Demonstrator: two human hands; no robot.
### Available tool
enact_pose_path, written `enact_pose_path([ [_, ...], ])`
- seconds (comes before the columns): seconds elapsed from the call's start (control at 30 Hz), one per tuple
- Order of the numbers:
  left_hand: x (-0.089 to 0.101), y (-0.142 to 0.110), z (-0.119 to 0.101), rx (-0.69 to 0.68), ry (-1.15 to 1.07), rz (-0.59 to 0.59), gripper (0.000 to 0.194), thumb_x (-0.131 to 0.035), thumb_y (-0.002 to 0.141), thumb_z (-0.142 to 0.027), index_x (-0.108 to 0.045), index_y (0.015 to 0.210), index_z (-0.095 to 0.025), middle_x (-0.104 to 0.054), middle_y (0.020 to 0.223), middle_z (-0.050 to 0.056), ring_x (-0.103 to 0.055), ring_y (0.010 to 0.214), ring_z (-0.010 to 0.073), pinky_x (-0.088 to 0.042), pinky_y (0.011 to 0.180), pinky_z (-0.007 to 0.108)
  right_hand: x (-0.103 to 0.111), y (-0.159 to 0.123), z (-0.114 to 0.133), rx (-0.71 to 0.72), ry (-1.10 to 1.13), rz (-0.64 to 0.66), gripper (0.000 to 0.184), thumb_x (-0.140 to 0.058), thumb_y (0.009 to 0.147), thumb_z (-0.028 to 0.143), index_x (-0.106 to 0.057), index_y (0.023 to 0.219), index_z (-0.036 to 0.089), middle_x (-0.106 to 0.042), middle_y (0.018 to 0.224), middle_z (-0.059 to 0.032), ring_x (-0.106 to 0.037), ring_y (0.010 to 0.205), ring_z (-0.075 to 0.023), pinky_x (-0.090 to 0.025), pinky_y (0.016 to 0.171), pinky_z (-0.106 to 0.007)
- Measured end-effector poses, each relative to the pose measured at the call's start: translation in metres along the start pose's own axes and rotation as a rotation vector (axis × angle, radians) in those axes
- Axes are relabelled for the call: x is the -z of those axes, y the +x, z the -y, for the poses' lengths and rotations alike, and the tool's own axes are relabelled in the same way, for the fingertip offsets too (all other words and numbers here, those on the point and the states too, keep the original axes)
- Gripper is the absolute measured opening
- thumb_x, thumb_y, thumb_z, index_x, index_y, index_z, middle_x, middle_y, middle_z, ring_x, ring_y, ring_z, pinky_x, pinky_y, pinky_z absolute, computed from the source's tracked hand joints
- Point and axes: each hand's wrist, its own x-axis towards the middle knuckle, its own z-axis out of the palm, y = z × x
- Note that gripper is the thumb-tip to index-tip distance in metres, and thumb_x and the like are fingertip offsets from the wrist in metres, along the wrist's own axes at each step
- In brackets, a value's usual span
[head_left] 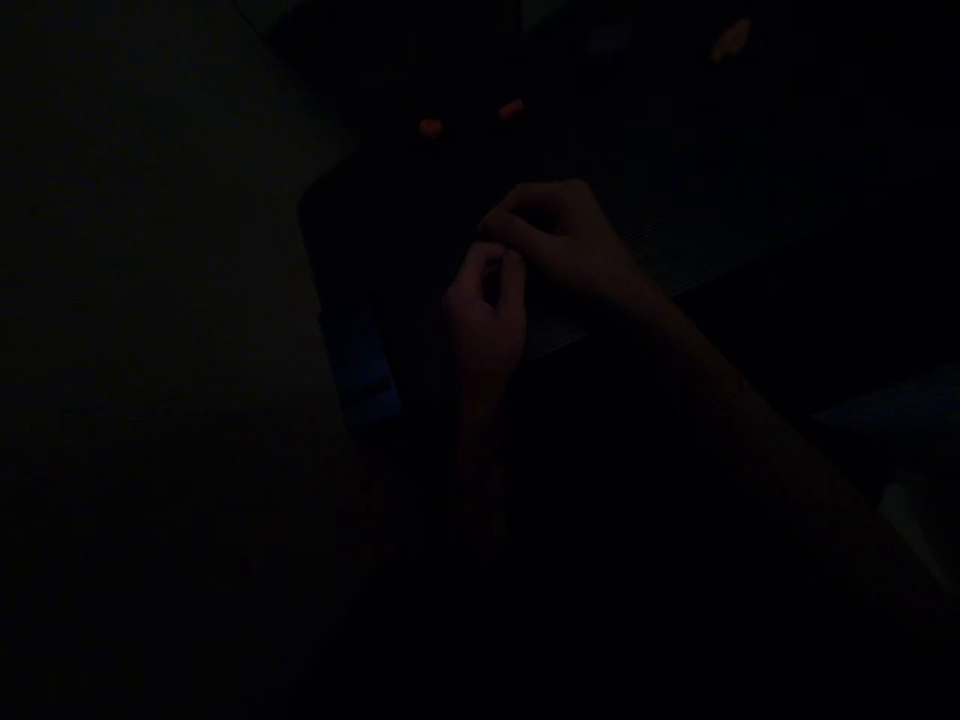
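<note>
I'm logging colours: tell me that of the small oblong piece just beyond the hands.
The small oblong piece looks dull orange-red, though dimly lit; head view.

The left hand (487,328) and right hand (574,240) are bare — and so is the slim, tapering right forearm (709,355).

A rounded orange-red lump (430,128) showed dimly; right of it, apart, lay a short, slanted orange-red stub (511,109). Anything between the fingers (519,232) was too dark to tell.

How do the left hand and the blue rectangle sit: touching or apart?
Apart: the head view shows dark space between the left hand and blue rectangle.
</note>
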Motion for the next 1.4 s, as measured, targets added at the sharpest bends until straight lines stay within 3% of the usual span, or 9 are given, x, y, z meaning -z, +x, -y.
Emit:
enact_pose_path([
  [0.17, -0.0001, -0.0009, -0.0020, -0.040, -0.056, -0.010, 0.019, -0.065, 0.097, -0.031, -0.060, 0.079, -0.025, -0.061, 0.072, -0.001, -0.062, 0.069, 0.0160, -0.050, 0.063, 0.029, 0.0009, -0.0003, 0.0016, -0.017, -0.009, 0.011, 0.022, -0.068, 0.092, 0.048, -0.073, 0.082, 0.029, -0.077, 0.095, -0.0003, -0.068, 0.101, -0.0296, -0.055, 0.084, -0.041],
  [0.53, 0.0005, 0.0004, -0.0017, -0.045, -0.014, 0.001, 0.021, -0.064, 0.099, -0.032, -0.059, 0.080, -0.025, -0.063, 0.074, -0.001, -0.062, 0.072, 0.0157, -0.051, 0.065, 0.029, 0.0009, 0.0000, 0.0036, -0.042, -0.007, 0.007, 0.020, -0.068, 0.092, 0.046, -0.072, 0.081, 0.030, -0.077, 0.092, 0.0004, -0.069, 0.102, -0.0297, -0.055, 0.078, -0.040],
  [0.73, -0.0002, 0.0002, 0.0000, -0.088, -0.063, -0.003, 0.020, -0.061, 0.099, -0.019, -0.059, 0.080, -0.025, -0.059, 0.071, -0.002, -0.058, 0.066, 0.0140, -0.048, 0.060, 0.029, 0.0008, 0.0010, 0.0012, 0.065, 0.005, 0.006, 0.016, -0.065, 0.095, 0.029, -0.071, 0.080, 0.026, -0.076, 0.090, -0.0015, -0.069, 0.092, -0.0263, -0.053, 0.083, -0.040],
  [1.13, -0.0001, 0.0010, 0.0034, -0.107, -0.081, 0.008, 0.025, -0.065, 0.098, -0.039, -0.059, 0.080, -0.024, -0.060, 0.071, -0.001, -0.058, 0.068, 0.0148, -0.047, 0.062, 0.031, 0.0019, 0.0019, 0.0020, -0.020, 0.029, 0.027, 0.015, -0.072, 0.086, 0.049, -0.071, 0.078, 0.036, -0.077, 0.095, 0.0015, -0.066, 0.105, -0.0326, -0.053, 0.088, -0.046],
  [1.4, -0.0010, 0.0012, 0.0078, -0.116, -0.048, -0.013, 0.024, -0.065, 0.097, -0.041, -0.060, 0.080, -0.025, -0.064, 0.074, -0.001, -0.063, 0.072, 0.0171, -0.048, 0.063, 0.029, 0.0002, -0.0009, 0.0016, 0.077, 0.002, -0.019, 0.017, -0.061, 0.090, 0.033, -0.072, 0.078, 0.031, -0.076, 0.088, 0.0015, -0.069, 0.092, -0.0276, -0.051, 0.082, -0.041],
])
